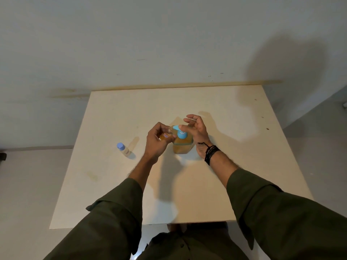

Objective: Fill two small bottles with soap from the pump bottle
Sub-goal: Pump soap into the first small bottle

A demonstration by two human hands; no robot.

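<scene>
Left hand (pixel 156 141) fingers grasping small bottle (pixel 165 135) under pump bottle (pixel 182 142) spout; right hand (pixel 197 131), fingers spread loose: press slowly, mouth kept under nozzle.

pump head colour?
Light blue pump head, on the amber soap bottle; head view.

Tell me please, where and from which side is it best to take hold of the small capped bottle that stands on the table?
Probably grip the capped bottle around its pale body, just below the blue cap, coming from above and the left. It stands upright and alone on the table, with free space all around. The left hand is nearest, but it holds another small bottle.
</scene>
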